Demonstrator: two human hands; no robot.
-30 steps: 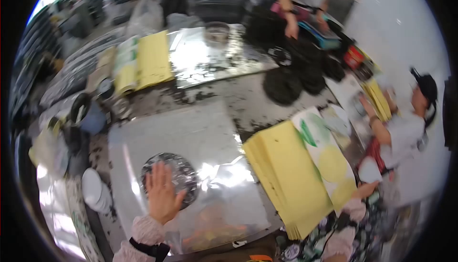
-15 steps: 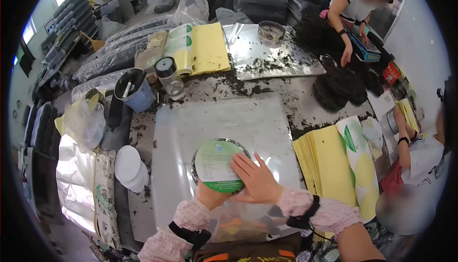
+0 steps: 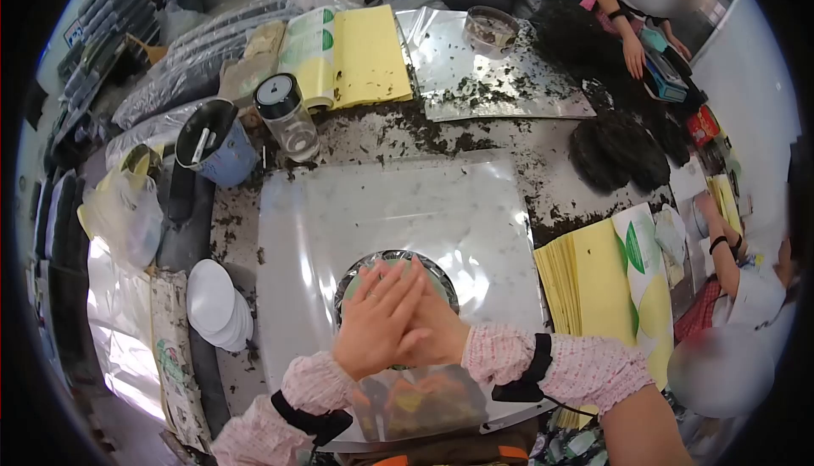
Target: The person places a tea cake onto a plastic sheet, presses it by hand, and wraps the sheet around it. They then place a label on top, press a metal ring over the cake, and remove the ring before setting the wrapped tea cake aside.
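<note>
A round green and white label [image 3: 349,290] lies over a round dark package [image 3: 395,256] with a shiny rim, on the metal sheet [image 3: 297,237]. Both of my hands rest flat on top of it and cover most of the label. My left hand [image 3: 381,322] overlaps my right hand [image 3: 434,318], their fingers stretched forward and crossing. Neither hand grips anything that I can see.
White discs [image 3: 212,296] lie at the left, below a blue cup [image 3: 229,156] and a clear jar [image 3: 292,131]. Yellow sheets [image 3: 598,279] are at the right. Dark bundles [image 3: 615,156] sit farther back. Two co-workers are at the right.
My left hand has come from under the label to lie on top of it, overlapping my right hand. The label is now down on the package. The view has shifted a little.
</note>
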